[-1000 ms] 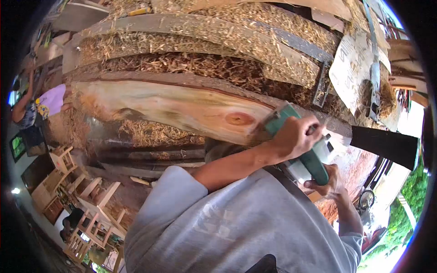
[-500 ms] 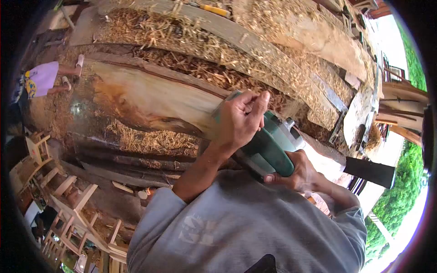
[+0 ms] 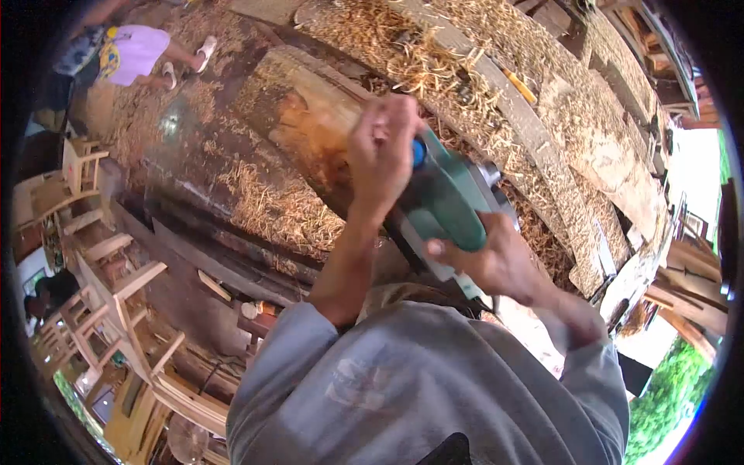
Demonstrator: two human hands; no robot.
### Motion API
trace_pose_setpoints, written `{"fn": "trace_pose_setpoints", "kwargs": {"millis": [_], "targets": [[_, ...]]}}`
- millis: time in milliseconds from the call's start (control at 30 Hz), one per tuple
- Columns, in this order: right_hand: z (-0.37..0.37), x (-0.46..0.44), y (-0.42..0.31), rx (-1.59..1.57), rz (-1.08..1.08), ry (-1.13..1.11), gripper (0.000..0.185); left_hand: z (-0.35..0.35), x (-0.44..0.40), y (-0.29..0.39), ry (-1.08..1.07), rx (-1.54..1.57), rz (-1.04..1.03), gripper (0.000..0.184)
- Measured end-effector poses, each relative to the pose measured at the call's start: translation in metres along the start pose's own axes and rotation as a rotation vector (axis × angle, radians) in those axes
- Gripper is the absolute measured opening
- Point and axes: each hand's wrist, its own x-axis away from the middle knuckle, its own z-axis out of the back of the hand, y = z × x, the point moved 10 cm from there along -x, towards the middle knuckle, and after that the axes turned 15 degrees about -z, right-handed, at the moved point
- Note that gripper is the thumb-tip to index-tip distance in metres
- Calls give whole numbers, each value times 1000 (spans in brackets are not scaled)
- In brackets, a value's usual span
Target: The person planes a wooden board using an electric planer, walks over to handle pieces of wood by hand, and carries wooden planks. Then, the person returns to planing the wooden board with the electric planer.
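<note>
A planing pass appears underway, left hand [image 3: 381,159] curled at the front, right hand [image 3: 496,252] clasping the rear of a green power planer [image 3: 446,201]; the board [image 3: 310,116] beneath and beyond both likely calls for level pressure.

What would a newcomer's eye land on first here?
The green power tool mid-picture, right hand on its rear handle, left hand at its front. Next, the pale curled shavings strewn across the top. Then the lilac garment on someone at upper left, with wooden frames below.
</note>
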Motion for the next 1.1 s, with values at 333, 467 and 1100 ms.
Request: {"fn": "trace_pose_setpoints", "kwargs": {"millis": [333,467,1100], "targets": [[-79,-76,-173,958,981,450,37,196,38,57,669,-208,-177,27],[-68,-40,-119,930,992,375,33,202,45,81,516,-464,-354,30],[53,171,316,117,243,114,39,-214,328,70,-418,-287,-360,24]]}}
